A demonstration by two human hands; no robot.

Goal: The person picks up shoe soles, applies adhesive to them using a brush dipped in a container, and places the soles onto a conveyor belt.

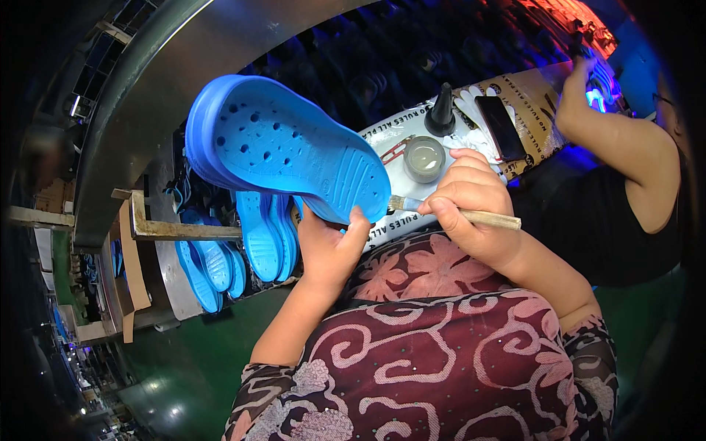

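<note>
A large blue foam shoe sole with holes in its wide end and ridges at the heel is tilted up in front of me. My left hand grips it from below near the heel, the thumb at its edge and the other fingers mostly hidden behind. Between the fingers of my right hand is a paintbrush with a pale wooden handle. Its bristles meet the heel's edge. Just beyond that hand stands a small round cup of cloudy liquid.
Behind the cup are a black cone-shaped nozzle, white gloves and a dark phone. More blue soles sit at left by a rusty metal bracket. Another person's arm reaches in at right.
</note>
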